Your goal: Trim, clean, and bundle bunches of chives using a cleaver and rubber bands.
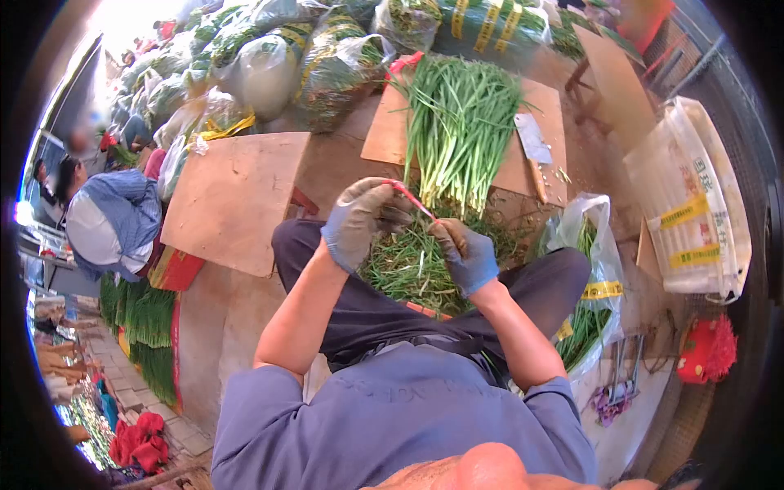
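Both my hands wear blue-grey work gloves soiled at the fingers. A thin red strip (415, 199), perhaps a tie, stretches between them over my lap. My left hand (359, 220) pinches its upper end, with the fingers curled. At the lower end, my right hand (464, 255) is closed on the strip. Just beyond, a loose bunch of long green garlic chives (461, 122) lies on a wooden board (384, 126), pale ends toward me. To its right rests a cleaver (533, 139) with a wooden handle. Trimmings (412, 265) are heaped between my legs.
A bare wooden board (237, 200) stands at left, beside a person in a checked garment (114, 216). Bagged greens (339, 73) are piled behind. On my right are a plastic bag of greens (588, 286) and a large white sack (694, 196).
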The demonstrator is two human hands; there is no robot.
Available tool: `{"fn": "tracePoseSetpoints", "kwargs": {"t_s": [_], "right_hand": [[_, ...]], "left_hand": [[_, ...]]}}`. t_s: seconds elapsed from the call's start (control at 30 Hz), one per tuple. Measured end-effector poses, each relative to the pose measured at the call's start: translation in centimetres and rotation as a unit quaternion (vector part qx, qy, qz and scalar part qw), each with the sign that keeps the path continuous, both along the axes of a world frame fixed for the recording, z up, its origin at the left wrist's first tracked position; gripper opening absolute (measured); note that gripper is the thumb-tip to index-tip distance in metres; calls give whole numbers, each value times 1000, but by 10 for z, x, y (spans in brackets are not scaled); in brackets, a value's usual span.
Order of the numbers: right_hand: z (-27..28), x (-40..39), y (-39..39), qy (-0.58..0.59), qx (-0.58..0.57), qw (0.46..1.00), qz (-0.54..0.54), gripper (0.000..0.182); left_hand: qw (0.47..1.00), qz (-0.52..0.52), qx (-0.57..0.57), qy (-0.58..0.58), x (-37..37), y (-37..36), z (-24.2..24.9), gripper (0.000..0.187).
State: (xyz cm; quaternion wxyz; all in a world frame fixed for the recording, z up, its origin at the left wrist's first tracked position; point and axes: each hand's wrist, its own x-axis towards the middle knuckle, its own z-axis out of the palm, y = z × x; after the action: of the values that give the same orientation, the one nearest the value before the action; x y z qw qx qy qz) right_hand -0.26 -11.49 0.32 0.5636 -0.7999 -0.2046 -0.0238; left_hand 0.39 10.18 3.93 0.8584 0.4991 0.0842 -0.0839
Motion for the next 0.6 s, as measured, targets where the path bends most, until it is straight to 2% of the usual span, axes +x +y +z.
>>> {"fn": "tracePoseSetpoints", "kwargs": {"t_s": [0.13,0.23,0.37,0.4,0.5,0.6], "right_hand": [[-23,0,0,18,-58,998,23,33],[-33,-1,1,80,-71,993,43,33],[-50,2,1,112,-106,987,50,32],[-59,4,0,118,-92,987,51,32],[-80,11,-3,169,-58,983,53,33],[-96,19,-6,218,-55,973,49,34]], "left_hand": [[999,32,-7,15,8,10,-38,12],[999,48,-3,20,15,13,-63,10],[999,31,-18,19,25,16,-86,7],[999,-6,-37,7,27,22,-98,8],[986,-62,-132,76,34,22,-101,9],[984,-59,-113,120,39,19,-102,8]]}}
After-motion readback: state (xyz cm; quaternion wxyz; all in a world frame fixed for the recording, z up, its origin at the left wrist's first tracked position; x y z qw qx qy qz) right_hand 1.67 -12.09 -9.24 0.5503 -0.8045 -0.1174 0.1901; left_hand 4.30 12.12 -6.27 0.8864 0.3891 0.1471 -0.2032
